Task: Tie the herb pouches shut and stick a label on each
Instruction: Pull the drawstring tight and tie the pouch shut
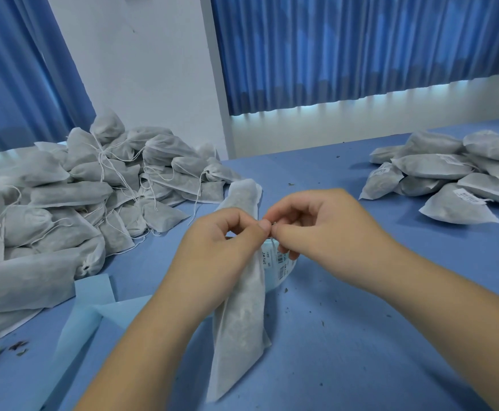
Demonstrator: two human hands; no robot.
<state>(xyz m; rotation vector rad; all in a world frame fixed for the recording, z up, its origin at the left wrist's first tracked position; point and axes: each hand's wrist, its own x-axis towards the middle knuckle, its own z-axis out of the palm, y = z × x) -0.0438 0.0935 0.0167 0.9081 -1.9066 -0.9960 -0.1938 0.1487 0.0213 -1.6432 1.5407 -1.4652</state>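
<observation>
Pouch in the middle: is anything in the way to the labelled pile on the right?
Nothing visible blocks it: between the pouch and the labelled pile lies only blue table with tiny crumbs.

Long white herb pouch (243,307) standing tilted mid-table, barcoded label strip (282,264) just behind — drawstring pile (64,197) left, labelled pile (449,173) right

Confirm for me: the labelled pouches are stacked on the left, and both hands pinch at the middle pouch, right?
No. The head view shows the labelled pouches stacked on the right; the left pile has loose strings and no visible labels. The left hand and right hand do pinch at the middle pouch.
</observation>
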